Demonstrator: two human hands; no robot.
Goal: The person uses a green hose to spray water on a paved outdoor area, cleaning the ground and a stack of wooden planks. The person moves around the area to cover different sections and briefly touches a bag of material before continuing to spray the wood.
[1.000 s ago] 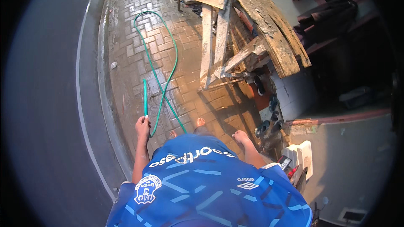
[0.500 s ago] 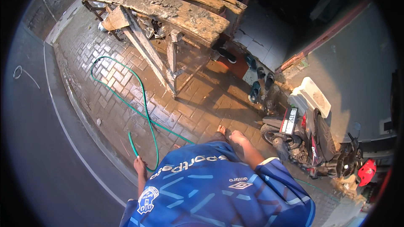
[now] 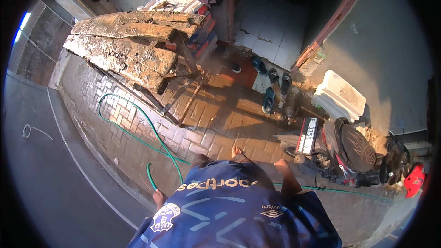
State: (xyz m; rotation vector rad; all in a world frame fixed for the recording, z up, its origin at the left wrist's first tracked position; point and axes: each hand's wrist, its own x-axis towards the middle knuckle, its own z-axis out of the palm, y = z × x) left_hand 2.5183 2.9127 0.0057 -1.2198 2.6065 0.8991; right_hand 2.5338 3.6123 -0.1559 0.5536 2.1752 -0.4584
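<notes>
My left hand [image 3: 159, 197] is closed round a green hose [image 3: 150, 177] near its end, and the short free piece points up and away from me. The rest of the hose loops over the wet paving and passes behind my body to the right. My right hand [image 3: 281, 164] hangs low at my right side, close to the motorbike; its fingers are too small and hidden to read. Ahead on the left, a wooden trestle [image 3: 172, 105] carries rough planks [image 3: 119, 57] caked with wet mud. Any water leaving the hose cannot be made out.
A parked motorbike [image 3: 351, 149] with a red helmet [image 3: 415, 180] stands at right. Behind it are white boxes [image 3: 340, 94]. Several sandals [image 3: 268, 98] lie by the tiled doorway [image 3: 266, 32]. A kerb and asphalt road [image 3: 55, 174] run along the left.
My view has shifted, and the trestle now appears further left, seen more from its end. My left hand still holds the hose; my right hand has moved right, away from my body.
</notes>
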